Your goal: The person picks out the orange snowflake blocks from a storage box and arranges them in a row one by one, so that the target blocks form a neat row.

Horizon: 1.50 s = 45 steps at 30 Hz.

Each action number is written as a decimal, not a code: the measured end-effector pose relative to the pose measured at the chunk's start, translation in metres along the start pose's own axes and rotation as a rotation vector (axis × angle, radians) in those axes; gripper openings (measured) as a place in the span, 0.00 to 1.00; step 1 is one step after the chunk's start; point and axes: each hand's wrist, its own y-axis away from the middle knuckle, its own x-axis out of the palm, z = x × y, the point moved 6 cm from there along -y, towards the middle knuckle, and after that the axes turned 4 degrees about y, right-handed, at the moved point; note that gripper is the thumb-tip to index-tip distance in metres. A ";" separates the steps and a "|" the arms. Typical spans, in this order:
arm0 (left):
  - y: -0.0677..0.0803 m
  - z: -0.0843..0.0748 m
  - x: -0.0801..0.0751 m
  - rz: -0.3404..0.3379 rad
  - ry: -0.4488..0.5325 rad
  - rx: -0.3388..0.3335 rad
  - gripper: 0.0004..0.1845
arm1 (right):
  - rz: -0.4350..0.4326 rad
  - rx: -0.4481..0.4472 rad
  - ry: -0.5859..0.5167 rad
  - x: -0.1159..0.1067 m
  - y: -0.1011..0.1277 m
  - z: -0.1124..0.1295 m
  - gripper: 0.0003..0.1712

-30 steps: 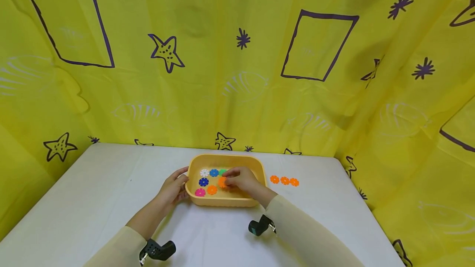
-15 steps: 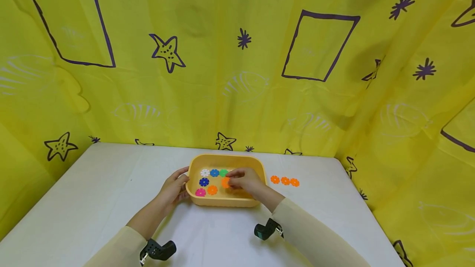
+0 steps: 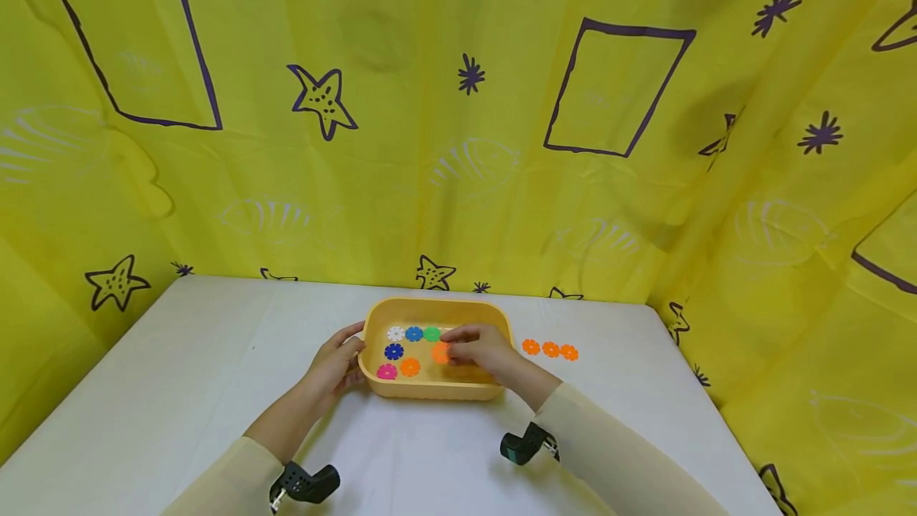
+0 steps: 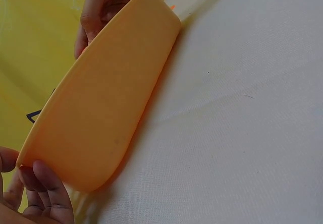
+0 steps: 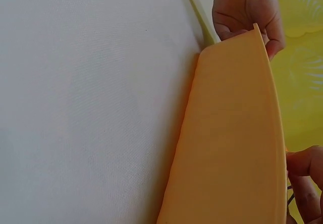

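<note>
A yellow-orange tray stands mid-table. My left hand grips its left rim, thumb over the edge and fingers against the outer wall. My right hand reaches inside the tray and pinches an orange toothed disc. More discs lie in the tray: white, blue, green, dark blue, pink and orange. The right wrist view shows only the tray wall, my left hand beyond it, and my right fingers.
Three orange discs lie in a row on the white table, just right of the tray. Yellow patterned cloth hangs close behind and on both sides. The table's right edge runs near the cloth.
My right hand has slid a little to the right inside the tray, taking the orange disc with it. The left hand and the tray have stayed put.
</note>
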 end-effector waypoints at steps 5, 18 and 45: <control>0.000 0.000 0.000 0.002 0.002 0.002 0.30 | 0.002 0.008 -0.010 -0.003 0.004 0.000 0.15; 0.000 -0.001 -0.001 0.008 -0.016 -0.003 0.29 | 0.022 -0.005 -0.013 -0.012 0.014 0.003 0.16; 0.000 -0.001 0.002 0.003 -0.006 -0.003 0.29 | 0.045 -0.031 -0.070 -0.039 0.032 0.000 0.18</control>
